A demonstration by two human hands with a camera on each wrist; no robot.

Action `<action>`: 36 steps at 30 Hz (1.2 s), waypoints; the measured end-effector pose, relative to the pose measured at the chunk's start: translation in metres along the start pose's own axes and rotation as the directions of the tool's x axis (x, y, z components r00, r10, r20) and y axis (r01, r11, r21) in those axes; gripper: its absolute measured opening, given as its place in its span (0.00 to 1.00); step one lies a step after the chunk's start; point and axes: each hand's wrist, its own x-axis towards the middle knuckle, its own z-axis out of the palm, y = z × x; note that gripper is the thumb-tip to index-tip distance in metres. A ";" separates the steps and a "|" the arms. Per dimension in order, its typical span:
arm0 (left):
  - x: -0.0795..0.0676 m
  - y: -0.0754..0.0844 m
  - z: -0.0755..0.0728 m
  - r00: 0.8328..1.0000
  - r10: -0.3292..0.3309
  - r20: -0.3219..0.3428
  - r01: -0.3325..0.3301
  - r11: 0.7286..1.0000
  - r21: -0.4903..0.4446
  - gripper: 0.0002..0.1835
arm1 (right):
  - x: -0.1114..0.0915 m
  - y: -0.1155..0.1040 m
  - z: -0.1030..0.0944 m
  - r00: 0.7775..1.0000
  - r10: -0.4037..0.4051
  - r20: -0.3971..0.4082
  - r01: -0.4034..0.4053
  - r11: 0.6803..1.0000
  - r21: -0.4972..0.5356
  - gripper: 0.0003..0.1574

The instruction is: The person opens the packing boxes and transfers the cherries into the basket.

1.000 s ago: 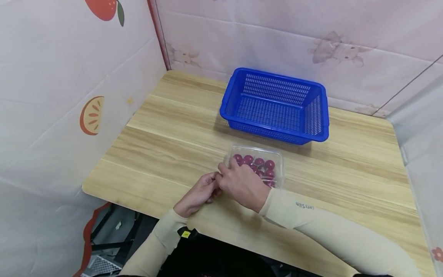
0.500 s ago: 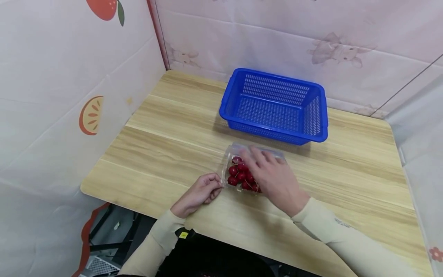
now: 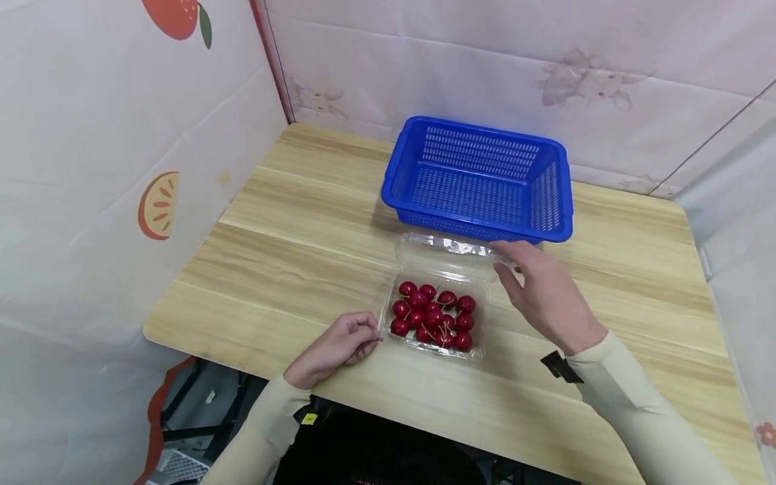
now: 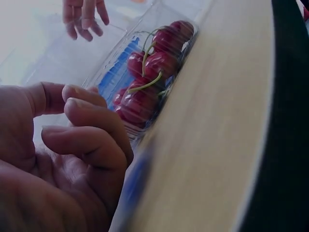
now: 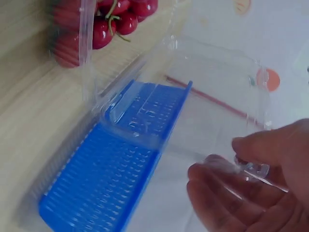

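Cherries (image 3: 433, 318) sit as we seemingly open their box (image 3: 481, 330): our left hand (image 3: 337, 343) pinches it, our right hand (image 3: 545, 289) grips the lid (image 3: 445, 257); next, probably, fold it back.

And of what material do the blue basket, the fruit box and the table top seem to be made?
Blue basket: probably moulded plastic, slightly glossy, with regular slots. Fruit box: thin clear plastic, shiny; the basket shows through its raised lid. Table top: pale wood grain, fairly matte; solid wood or printed laminate, I cannot tell.
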 end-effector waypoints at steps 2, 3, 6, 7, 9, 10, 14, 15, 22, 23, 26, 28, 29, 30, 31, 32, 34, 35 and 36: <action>-0.003 0.000 -0.001 1.000 -0.005 0.016 0.005 1.000 0.010 0.07 | 0.002 0.005 0.000 0.999 0.036 -0.009 -0.036 0.997 0.067 0.21; -0.005 0.000 -0.001 1.000 -0.005 0.026 0.005 1.000 0.014 0.07 | 0.003 0.007 0.000 0.998 0.060 -0.008 -0.059 0.994 0.095 0.19; -0.010 -0.001 -0.002 0.999 -0.007 0.044 0.007 1.000 0.022 0.07 | 0.006 0.014 0.000 0.989 0.148 0.012 -0.148 0.975 0.164 0.18; -0.011 -0.001 -0.002 0.999 -0.007 0.049 0.006 1.000 0.022 0.07 | 0.006 0.017 0.000 0.984 0.180 0.020 -0.180 0.966 0.188 0.18; -0.013 -0.002 -0.002 0.998 -0.007 0.059 0.006 1.000 0.024 0.07 | 0.008 0.022 0.001 0.969 0.244 0.036 -0.245 0.938 0.243 0.19; -0.013 -0.003 -0.002 0.998 -0.007 0.066 0.006 1.000 0.023 0.07 | 0.008 0.025 0.001 0.961 0.274 0.043 -0.275 0.924 0.264 0.20; -0.015 -0.005 0.000 0.994 0.007 0.109 -0.010 1.000 0.023 0.07 | 0.011 0.035 0.004 0.925 0.375 0.059 -0.373 0.870 0.323 0.18; -0.016 -0.006 0.000 0.993 0.011 0.117 -0.014 1.000 0.025 0.07 | 0.011 0.038 0.006 0.917 0.394 0.064 -0.392 0.858 0.332 0.18; -0.022 -0.008 0.002 0.988 0.048 0.148 -0.058 0.996 0.064 0.13 | 0.012 0.054 0.017 0.862 0.484 0.153 -0.504 0.777 0.377 0.21; -0.023 -0.008 0.002 0.987 0.048 0.151 -0.060 0.995 0.074 0.15 | 0.012 0.056 0.019 0.854 0.492 0.167 -0.517 0.768 0.378 0.21; -0.025 -0.009 0.002 0.986 0.035 0.160 -0.052 0.994 0.100 0.16 | 0.010 0.061 0.024 0.837 0.504 0.212 -0.545 0.737 0.400 0.23; -0.026 -0.009 0.002 0.985 0.031 0.168 -0.051 0.992 0.114 0.16 | 0.009 0.064 0.027 0.831 0.499 0.247 -0.556 0.716 0.422 0.24; -0.026 -0.010 0.001 0.985 0.028 0.172 -0.049 0.992 0.118 0.16 | 0.009 0.065 0.030 0.828 0.494 0.266 -0.560 0.710 0.428 0.24; -0.027 -0.010 0.002 0.984 0.022 0.177 -0.044 0.992 0.119 0.16 | 0.008 0.067 0.032 0.826 0.486 0.285 -0.564 0.702 0.435 0.24; -0.027 -0.009 0.002 0.983 0.019 0.182 -0.042 0.992 0.120 0.16 | 0.007 0.069 0.034 0.823 0.480 0.304 -0.568 0.697 0.438 0.24; -0.027 -0.009 0.002 0.982 0.017 0.187 -0.040 0.992 0.121 0.16 | 0.005 0.071 0.037 0.820 0.475 0.320 -0.573 0.695 0.435 0.24; -0.027 -0.008 0.003 0.981 0.016 0.192 -0.040 0.991 0.126 0.16 | 0.003 0.074 0.041 0.808 0.471 0.355 -0.588 0.693 0.418 0.23; -0.027 -0.008 0.003 0.981 0.013 0.194 -0.038 0.991 0.125 0.16 | 0.002 0.076 0.043 0.799 0.473 0.371 -0.598 0.688 0.411 0.22; -0.027 -0.008 0.004 0.981 0.013 0.195 -0.038 0.991 0.127 0.16 | 0.001 0.077 0.045 0.789 0.479 0.385 -0.610 0.685 0.399 0.22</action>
